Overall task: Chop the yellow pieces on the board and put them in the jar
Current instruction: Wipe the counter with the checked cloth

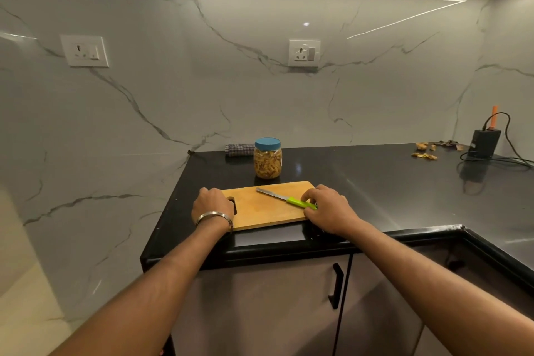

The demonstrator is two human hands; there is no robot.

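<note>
A wooden cutting board lies near the front edge of the black counter. Its surface is bare except for a knife with a green handle, lying flat with the blade pointing back left. My left hand grips the board's left end, partly over its handle hole. My right hand is at the board's right end, thumb and fingers closed around the end of the knife handle. Just behind the board stands a clear jar with a blue lid on, filled with yellow pieces.
A folded checked cloth lies behind the jar by the wall. At the far right are brown scraps and a black device with a cable. The counter turns a corner at the right; cabinet doors are below.
</note>
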